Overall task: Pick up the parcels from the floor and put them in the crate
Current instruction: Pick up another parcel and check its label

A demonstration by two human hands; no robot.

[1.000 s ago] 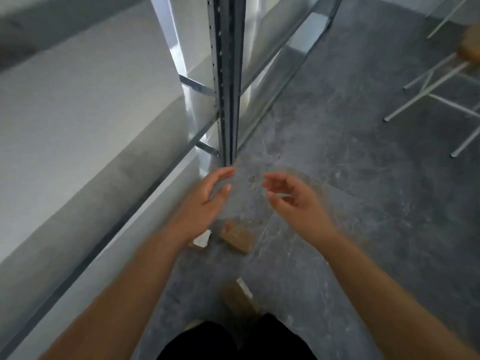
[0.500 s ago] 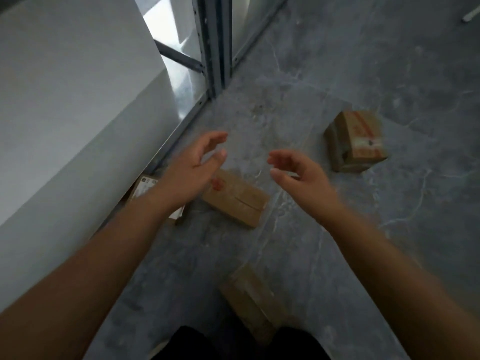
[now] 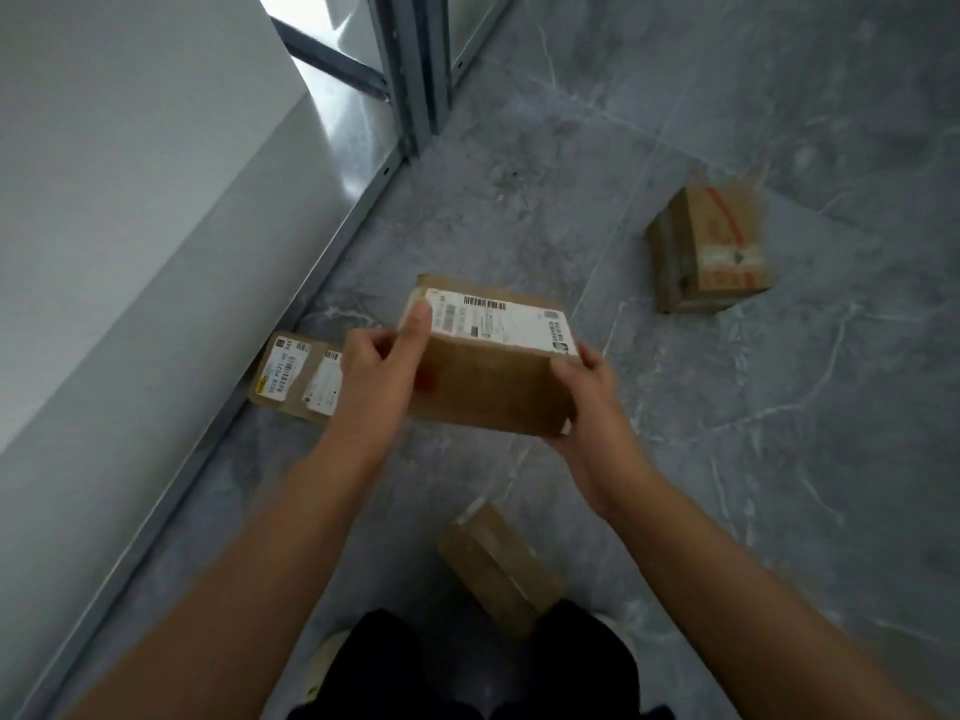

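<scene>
Above the grey marbled floor [image 3: 727, 459], a brown cardboard parcel with a white shipping label [image 3: 493, 387] is held between both hands. The left hand [image 3: 376, 376] grasps its left end, thumb on the label. The right hand [image 3: 592, 402] curls its fingers [image 3: 589, 358] round the right end. Both forearms reach forward. The fingers beneath the parcel are hidden, and the label print is unreadable.

The left hand [image 3: 382, 376] and right hand [image 3: 592, 402] grip the ends of a brown box [image 3: 493, 392] with a white label [image 3: 506, 324]. A flat parcel [image 3: 296, 379] lies just left of the left hand, a taped box [image 3: 711, 246] well right of the right hand, a third box [image 3: 498, 563] below the wrists
</scene>
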